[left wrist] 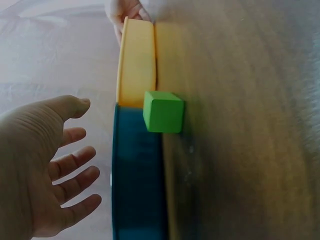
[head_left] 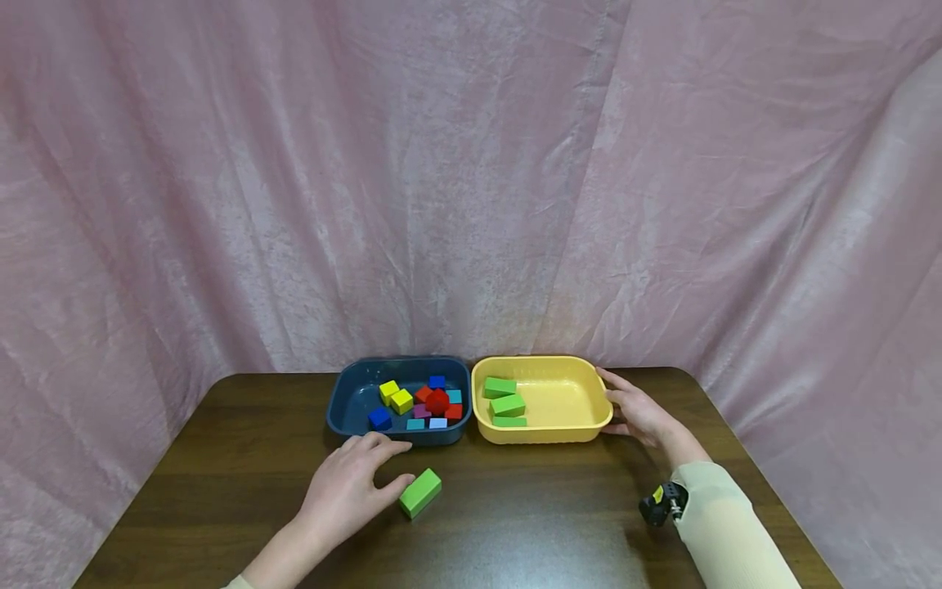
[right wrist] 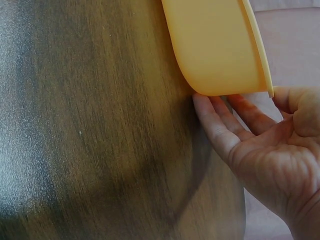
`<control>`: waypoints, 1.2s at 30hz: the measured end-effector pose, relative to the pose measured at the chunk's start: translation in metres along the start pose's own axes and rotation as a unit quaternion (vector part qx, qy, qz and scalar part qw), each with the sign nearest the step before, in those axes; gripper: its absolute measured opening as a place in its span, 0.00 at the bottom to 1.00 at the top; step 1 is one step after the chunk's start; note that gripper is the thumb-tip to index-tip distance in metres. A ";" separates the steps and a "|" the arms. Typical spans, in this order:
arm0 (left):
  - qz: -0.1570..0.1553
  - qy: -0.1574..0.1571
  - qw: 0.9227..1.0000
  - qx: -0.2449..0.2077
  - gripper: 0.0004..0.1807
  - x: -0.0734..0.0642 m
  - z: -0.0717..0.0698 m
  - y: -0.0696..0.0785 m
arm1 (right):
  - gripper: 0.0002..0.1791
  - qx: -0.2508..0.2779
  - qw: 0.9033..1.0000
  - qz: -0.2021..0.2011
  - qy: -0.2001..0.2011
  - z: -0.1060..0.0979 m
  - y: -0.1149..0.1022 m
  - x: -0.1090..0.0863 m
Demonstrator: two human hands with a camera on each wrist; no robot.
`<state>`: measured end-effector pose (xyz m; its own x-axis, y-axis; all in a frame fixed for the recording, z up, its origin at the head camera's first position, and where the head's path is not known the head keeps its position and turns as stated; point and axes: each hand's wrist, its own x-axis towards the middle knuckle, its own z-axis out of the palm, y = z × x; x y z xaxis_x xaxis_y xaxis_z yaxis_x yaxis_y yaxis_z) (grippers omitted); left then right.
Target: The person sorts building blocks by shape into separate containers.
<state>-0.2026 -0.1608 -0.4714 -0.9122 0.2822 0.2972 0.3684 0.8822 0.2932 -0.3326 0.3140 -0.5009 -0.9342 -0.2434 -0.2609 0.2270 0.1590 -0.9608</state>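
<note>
My left hand (head_left: 348,483) is spread over the table beside a green block (head_left: 421,493), its thumb close to the block's upper left side in the head view. In the left wrist view the fingers (left wrist: 75,162) are apart and hold nothing, and the green block (left wrist: 165,112) stands off from them. At the right end of the yellow bin (head_left: 545,433), my right hand (head_left: 642,413) rests its fingertips against the end wall. In the right wrist view its fingers (right wrist: 215,122) reach the lower end of the yellow bin (right wrist: 215,50), with the thumb at the rim.
A dark blue bin (head_left: 346,429) stands left of the yellow one, holding several yellow, red, blue and other coloured blocks. Several green blocks (head_left: 508,406) lie at the yellow bin's left end. Behind the wooden table (head_left: 545,507) hangs a pink curtain (head_left: 471,180).
</note>
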 end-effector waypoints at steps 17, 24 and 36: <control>-0.022 -0.065 0.998 0.013 0.23 -0.012 0.021 -0.001 | 0.34 -0.005 1.000 0.000 0.001 0.002 -0.002 -0.001; -0.013 -0.053 0.998 0.021 0.22 -0.015 0.026 -0.001 | 0.33 -0.006 1.000 -0.002 0.000 0.001 -0.002 -0.002; -0.030 -0.083 0.996 0.032 0.21 -0.014 0.033 -0.001 | 0.33 -0.005 1.000 0.002 0.004 0.002 -0.001 -0.002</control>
<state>-0.1964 -0.1532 -0.5058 -0.9511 0.2825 0.1251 0.3056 0.9197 0.2464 -0.3302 0.3121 -0.4991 -0.9353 -0.2360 -0.2638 0.2278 0.1690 -0.9589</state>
